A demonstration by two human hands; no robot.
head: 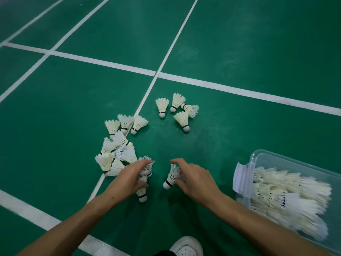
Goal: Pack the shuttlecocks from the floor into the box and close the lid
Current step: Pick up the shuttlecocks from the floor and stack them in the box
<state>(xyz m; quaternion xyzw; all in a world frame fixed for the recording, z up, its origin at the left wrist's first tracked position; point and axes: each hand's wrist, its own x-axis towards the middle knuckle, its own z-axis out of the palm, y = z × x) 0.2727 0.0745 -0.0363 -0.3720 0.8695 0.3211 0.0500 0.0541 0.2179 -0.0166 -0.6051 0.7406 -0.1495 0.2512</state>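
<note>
Box (262,159) sits at right w/ many shuttles already in it, lid not seen, so packing is approx. halfway. Left: a pile (116,146) of about a dozen just beyond the left hand (129,179), plus four (175,109) further out. Left hand grips a couple of shuttles (144,174); right hand (191,177) pinches one (172,177) by its feathers, near the box.

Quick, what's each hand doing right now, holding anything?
Left hand: fingers curled round a bunch of shuttlecocks on the green floor.
Right hand: pinching a single shuttlecock by its feathers.
</note>
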